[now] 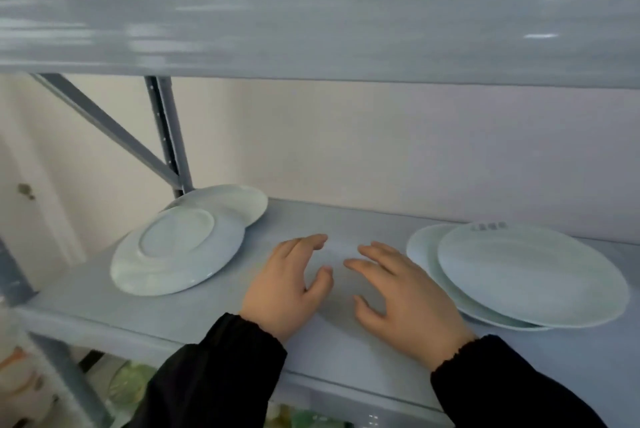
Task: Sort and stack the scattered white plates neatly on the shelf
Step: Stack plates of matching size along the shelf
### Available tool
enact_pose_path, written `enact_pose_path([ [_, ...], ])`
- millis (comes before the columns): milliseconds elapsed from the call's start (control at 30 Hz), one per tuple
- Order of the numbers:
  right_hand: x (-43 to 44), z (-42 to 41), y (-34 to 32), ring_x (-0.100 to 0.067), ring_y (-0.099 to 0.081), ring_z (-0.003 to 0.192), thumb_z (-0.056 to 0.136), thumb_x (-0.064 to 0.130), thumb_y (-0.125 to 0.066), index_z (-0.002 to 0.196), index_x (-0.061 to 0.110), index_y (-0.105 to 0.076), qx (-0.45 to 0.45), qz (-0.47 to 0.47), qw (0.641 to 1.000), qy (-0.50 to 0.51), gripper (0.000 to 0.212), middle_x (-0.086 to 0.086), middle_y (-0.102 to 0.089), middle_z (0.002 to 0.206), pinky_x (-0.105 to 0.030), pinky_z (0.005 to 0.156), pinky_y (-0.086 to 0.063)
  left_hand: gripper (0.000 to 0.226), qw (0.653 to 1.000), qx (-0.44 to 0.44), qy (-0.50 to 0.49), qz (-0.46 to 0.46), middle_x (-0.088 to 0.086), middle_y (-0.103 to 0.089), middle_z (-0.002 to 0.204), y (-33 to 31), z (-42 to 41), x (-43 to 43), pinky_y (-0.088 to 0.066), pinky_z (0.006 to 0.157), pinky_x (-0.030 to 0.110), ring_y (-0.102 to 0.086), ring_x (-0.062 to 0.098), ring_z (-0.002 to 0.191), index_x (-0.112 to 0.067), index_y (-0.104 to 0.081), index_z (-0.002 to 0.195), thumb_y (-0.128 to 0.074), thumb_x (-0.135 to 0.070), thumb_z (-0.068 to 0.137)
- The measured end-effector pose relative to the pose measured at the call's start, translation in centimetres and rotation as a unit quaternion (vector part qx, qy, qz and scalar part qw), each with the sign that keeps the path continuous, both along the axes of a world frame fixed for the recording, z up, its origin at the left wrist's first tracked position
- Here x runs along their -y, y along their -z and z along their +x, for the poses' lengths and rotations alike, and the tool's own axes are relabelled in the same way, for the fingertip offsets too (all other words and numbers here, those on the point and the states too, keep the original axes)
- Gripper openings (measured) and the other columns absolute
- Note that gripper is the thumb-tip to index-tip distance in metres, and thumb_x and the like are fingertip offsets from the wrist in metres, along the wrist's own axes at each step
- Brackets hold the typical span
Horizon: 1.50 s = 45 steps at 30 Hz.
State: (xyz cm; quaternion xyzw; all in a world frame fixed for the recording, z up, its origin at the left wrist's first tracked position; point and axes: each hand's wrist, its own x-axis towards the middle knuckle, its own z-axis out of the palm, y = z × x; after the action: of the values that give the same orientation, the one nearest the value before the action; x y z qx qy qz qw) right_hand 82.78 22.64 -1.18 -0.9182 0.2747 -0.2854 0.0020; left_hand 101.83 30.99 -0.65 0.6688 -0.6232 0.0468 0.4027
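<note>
Barely started imo: left hand (287,285) & right hand (401,292) hover over the shelf (207,320), fingers loose, holding nothing. Upside-down plate (176,251) leans on another plate (228,202) at left; two overlapping plates (530,275) sit at right, w/ no neat stack yet.

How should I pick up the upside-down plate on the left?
The upside-down plate lies foot-ring up, partly over another plate, so its right edge seems lifted. Pinch the rim there, coming from the right, by the left hand.
</note>
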Motion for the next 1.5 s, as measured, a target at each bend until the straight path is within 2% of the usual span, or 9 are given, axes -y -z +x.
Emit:
enact_pose_path([
  [200, -1.1, 5.7, 0.3, -0.015, -0.054, 0.124, 0.079, 0.044, -0.052, 0.118, 0.031, -0.066, 0.012, -0.003, 1.0, -0.002, 0.043, 0.003, -0.061, 0.131, -0.027, 0.103, -0.039, 0.058, 0.997, 0.059, -0.059, -0.002, -0.001, -0.057, 0.129, 0.1, 10.3, -4.4, -0.032, 0.104, 0.021, -0.049, 0.017, 0.123, -0.018, -0.053, 0.133, -0.048, -0.046, 0.082],
  [433, -0.5, 6.9, 0.5, -0.007, -0.048, 0.119, 0.08, 0.044, -0.05, 0.112, 0.031, -0.069, 0.024, 0.027, 0.999, 0.005, 0.04, 0.004, -0.061, 0.13, -0.01, 0.101, -0.025, 0.096, 0.944, 0.122, -0.209, 0.223, 0.002, -0.026, 0.154, 0.6, 18.8, -6.4, -0.019, 0.113, 0.05, -0.019, 0.029, 0.142, -0.026, -0.025, 0.149, -0.038, -0.078, 0.069],
  [567, 0.0, 6.5, 0.8, -0.007, -0.049, 0.124, 0.079, 0.05, -0.046, 0.114, 0.036, -0.067, 0.01, 0.051, 0.999, 0.016, 0.043, 0.009, -0.055, 0.135, -0.019, 0.101, -0.03, 0.103, 0.911, 0.181, -0.258, 0.266, 0.003, -0.031, 0.147, 0.9, 18.2, -4.9, -0.03, 0.101, 0.054, -0.029, 0.038, 0.131, -0.03, -0.027, 0.141, -0.034, -0.088, 0.056],
  [733, 0.2, 6.2, 0.7, -0.005, -0.046, 0.125, 0.08, 0.05, -0.046, 0.112, 0.037, -0.067, 0.018, 0.058, 0.998, 0.013, 0.041, 0.012, -0.053, 0.136, -0.018, 0.101, -0.029, 0.088, 0.902, 0.192, -0.249, 0.296, 0.004, -0.042, 0.116, -1.0, 17.2, -2.5, -0.046, 0.077, 0.041, -0.052, 0.034, 0.099, -0.02, -0.036, 0.128, -0.052, -0.078, 0.064],
  [1067, 0.2, 5.5, 1.0, -0.003, -0.044, 0.129, 0.08, 0.05, -0.044, 0.113, 0.042, -0.063, 0.027, 0.085, 0.996, -0.009, 0.039, 0.016, -0.047, 0.141, -0.027, 0.103, -0.038, 0.024, 0.871, 0.285, -0.246, 0.317, -0.001, -0.034, 0.076, -3.4, 15.0, -2.2, -0.031, 0.05, 0.029, -0.047, 0.023, 0.065, -0.009, -0.049, 0.104, -0.056, -0.016, 0.082],
  [1167, 0.0, 5.5, 0.9, -0.006, -0.046, 0.128, 0.08, 0.049, -0.045, 0.113, 0.041, -0.064, 0.035, 0.083, 0.996, -0.018, 0.039, 0.014, -0.049, 0.14, -0.026, 0.102, -0.038, 0.027, 0.856, 0.331, -0.26, 0.3, 0.002, -0.044, 0.088, -2.8, 14.5, -3.2, -0.019, 0.042, 0.028, -0.053, 0.022, 0.06, -0.009, -0.045, 0.11, -0.051, -0.015, 0.084],
  [1300, -0.7, 5.2, 0.5, -0.006, -0.046, 0.129, 0.08, 0.047, -0.044, 0.116, 0.036, -0.065, 0.035, 0.068, 0.997, -0.032, 0.043, 0.01, -0.05, 0.141, -0.019, 0.101, -0.03, 0.042, 0.82, 0.393, -0.291, 0.298, 0.007, -0.053, 0.074, -1.8, 14.0, -5.8, 0.003, 0.046, 0.022, -0.015, 0.011, 0.033, -0.002, -0.065, 0.096, -0.07, -0.011, 0.055],
  [1367, -0.9, 4.9, 0.3, -0.006, -0.043, 0.131, 0.081, 0.046, -0.044, 0.119, 0.034, -0.065, 0.042, 0.062, 0.996, -0.04, 0.045, 0.009, -0.049, 0.143, -0.018, 0.103, -0.03, 0.046, 0.813, 0.388, -0.317, 0.296, 0.006, -0.054, 0.08, -2.5, 13.9, -6.7, 0.003, 0.043, 0.023, -0.037, 0.015, 0.031, -0.001, -0.064, 0.108, -0.067, -0.009, 0.063],
  [1500, -1.0, 3.9, 0.1, -0.011, -0.036, 0.14, 0.085, 0.039, -0.049, 0.126, 0.029, -0.062, 0.071, 0.039, 0.994, -0.068, 0.044, 0.002, -0.046, 0.147, -0.029, 0.11, -0.033, 0.04, 0.877, 0.334, -0.318, 0.135, 0.022, -0.047, 0.079, -7.0, 12.7, -8.5, -0.013, 0.043, 0.016, -0.034, 0.018, 0.029, 0.011, -0.055, 0.101, -0.064, 0.014, 0.061],
])
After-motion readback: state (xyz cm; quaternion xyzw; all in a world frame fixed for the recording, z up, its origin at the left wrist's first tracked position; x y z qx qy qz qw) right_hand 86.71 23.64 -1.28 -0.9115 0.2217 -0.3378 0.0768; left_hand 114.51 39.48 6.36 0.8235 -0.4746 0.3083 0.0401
